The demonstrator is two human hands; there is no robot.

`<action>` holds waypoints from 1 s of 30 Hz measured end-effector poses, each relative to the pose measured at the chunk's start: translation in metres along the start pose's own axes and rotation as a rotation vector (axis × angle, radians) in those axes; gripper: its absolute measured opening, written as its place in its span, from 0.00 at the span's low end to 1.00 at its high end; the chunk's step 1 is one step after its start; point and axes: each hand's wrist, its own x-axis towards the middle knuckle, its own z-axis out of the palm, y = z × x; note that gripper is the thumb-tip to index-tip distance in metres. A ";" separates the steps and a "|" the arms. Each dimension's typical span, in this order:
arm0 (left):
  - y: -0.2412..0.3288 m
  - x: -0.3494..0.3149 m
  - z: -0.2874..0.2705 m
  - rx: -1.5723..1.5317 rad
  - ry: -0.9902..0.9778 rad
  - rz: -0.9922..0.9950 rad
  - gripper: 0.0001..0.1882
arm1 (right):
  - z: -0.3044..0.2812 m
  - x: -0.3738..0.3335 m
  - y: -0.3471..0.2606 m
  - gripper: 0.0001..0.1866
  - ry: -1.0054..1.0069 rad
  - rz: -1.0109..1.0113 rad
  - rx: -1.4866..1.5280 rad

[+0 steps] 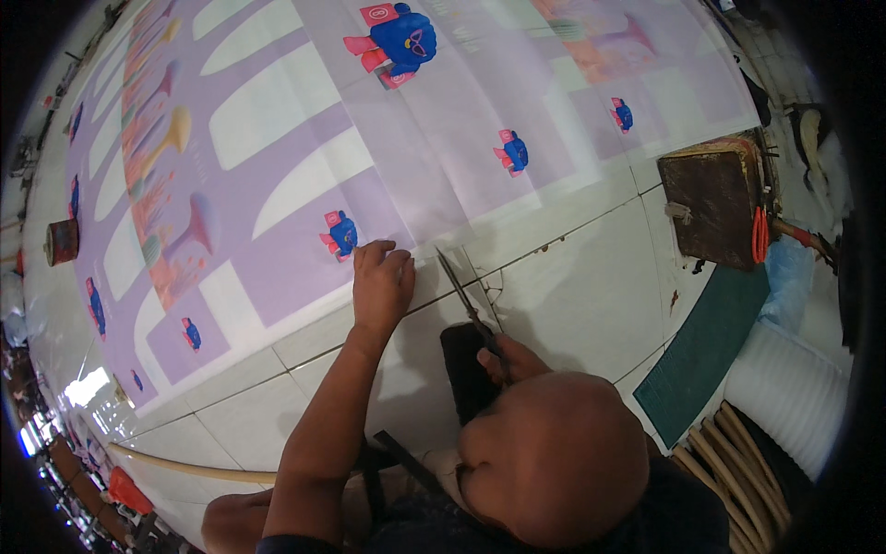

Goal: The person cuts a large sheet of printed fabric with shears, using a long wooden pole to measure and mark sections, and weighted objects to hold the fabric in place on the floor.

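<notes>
A large lilac printed sheet (434, 138) with white blade shapes and small blue-and-pink figures lies spread over a white tiled floor (572, 286). My left hand (381, 282) rests flat on the sheet's near edge, beside one blue figure (341, 234). My right hand (513, 356) grips the handles of a pair of scissors (464, 297). Their blades point up toward the sheet's edge, just right of my left hand. A black flat object (464, 369) lies under my right hand. My bent knee (554, 452) hides the right wrist.
A dark brown wooden box (715, 208) with an orange-handled tool (759, 235) sits at right. A green cutting mat (701, 360), a white foam roll (794, 392) and cane rods (729, 462) lie lower right. A wooden stick (185, 467) lies lower left, a small brown cylinder (62, 242) far left.
</notes>
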 end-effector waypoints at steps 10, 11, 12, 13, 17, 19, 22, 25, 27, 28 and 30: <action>0.003 -0.006 0.000 0.006 0.033 0.037 0.17 | 0.023 0.019 -0.030 0.20 -0.049 -0.025 0.030; 0.003 -0.007 0.001 0.004 0.034 0.031 0.16 | 0.025 0.020 -0.026 0.20 -0.041 -0.046 0.010; 0.001 -0.006 0.002 0.002 0.036 0.026 0.16 | 0.028 0.023 -0.017 0.20 -0.034 -0.066 -0.010; 0.000 -0.007 0.002 0.000 0.038 0.019 0.16 | 0.029 0.026 -0.010 0.21 -0.027 -0.085 -0.031; 0.007 -0.004 0.007 -0.053 0.101 0.035 0.09 | 0.030 0.031 -0.003 0.21 -0.011 -0.054 -0.133; 0.005 -0.004 0.006 -0.035 0.092 0.030 0.07 | 0.033 0.029 -0.014 0.22 -0.015 0.007 -0.167; 0.005 -0.004 0.009 -0.046 0.092 0.017 0.07 | 0.035 0.031 -0.012 0.23 -0.018 -0.012 -0.115; 0.004 -0.005 0.012 -0.019 0.134 0.039 0.07 | 0.033 0.032 -0.021 0.25 -0.033 0.032 -0.167; 0.004 -0.005 0.014 -0.024 0.146 0.042 0.07 | 0.033 0.035 -0.019 0.25 -0.026 0.018 -0.174; 0.003 -0.005 0.015 -0.026 0.153 0.043 0.07 | 0.033 0.035 -0.017 0.26 -0.023 0.012 -0.179; 0.002 -0.006 0.016 -0.013 0.157 0.044 0.07 | 0.035 0.035 -0.018 0.26 -0.011 0.027 -0.166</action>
